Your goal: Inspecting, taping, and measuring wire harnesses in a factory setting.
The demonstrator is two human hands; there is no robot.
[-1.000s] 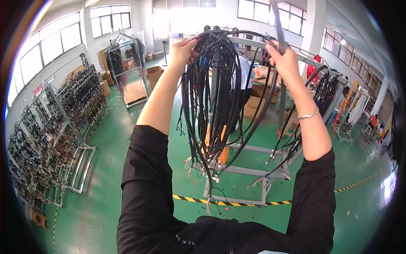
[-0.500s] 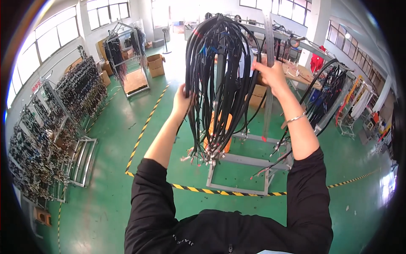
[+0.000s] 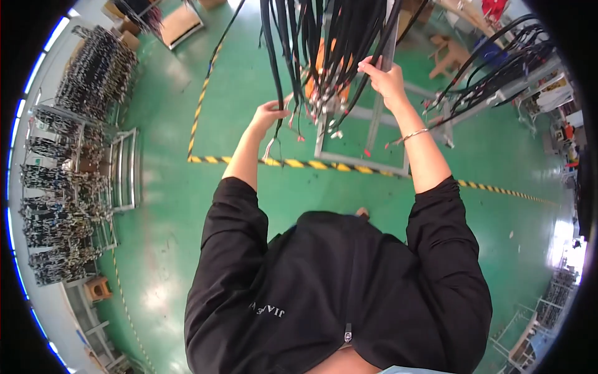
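Between the person's two hands, a big bunch of black cables point(image 3: 355, 37) hangs long and straight, with its loose ends pointing down to the green floor point(image 3: 293, 193). It is to the right of the left hand point(image 3: 269, 117) and just to the left of the right hand point(image 3: 387, 81), which is nearer. The left hand is curled around one outer cable point(image 3: 273, 59), which hangs down too. The right hand's fingers are bent by another cable point(image 3: 361, 90); I cannot tell if they grip it.

Bright light threw pale glare on the floor point(image 3: 168, 206), strongest at right. Straight edges bent toward the dark, blue-fringed left rim.
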